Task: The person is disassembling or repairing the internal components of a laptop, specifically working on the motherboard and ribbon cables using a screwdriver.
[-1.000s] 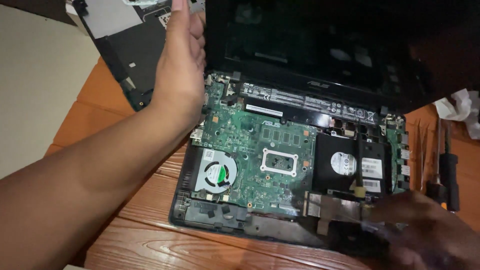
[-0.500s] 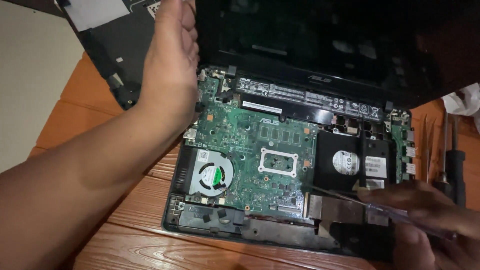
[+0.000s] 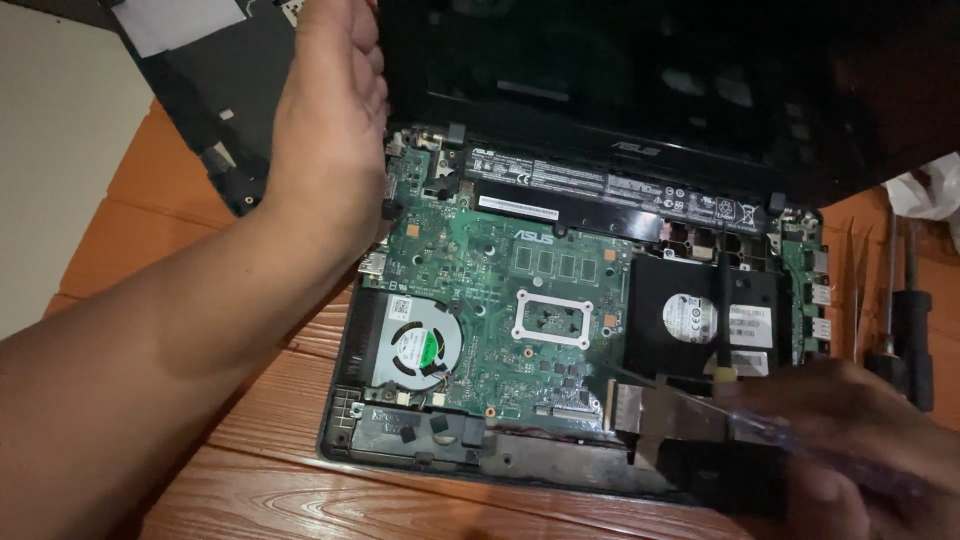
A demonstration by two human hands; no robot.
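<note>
a dark removed cover panel [image 3: 190, 120] lies on the wooden table [image 3: 250, 500], just left of the left fingers. spare screwdrivers [image 3: 905, 320] rest right of the right fingers, and a crumpled white cloth [image 3: 935, 195] lies above them.

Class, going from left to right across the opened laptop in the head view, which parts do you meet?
Cooling fan → bare silver processor frame → black hard drive → green strip of side ports → screwdrivers lying on the table.

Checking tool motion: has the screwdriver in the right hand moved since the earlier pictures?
Yes. The screwdriver in the right hand swung from lying flat along the laptop's front edge to pointing up over the black hard drive.
</note>
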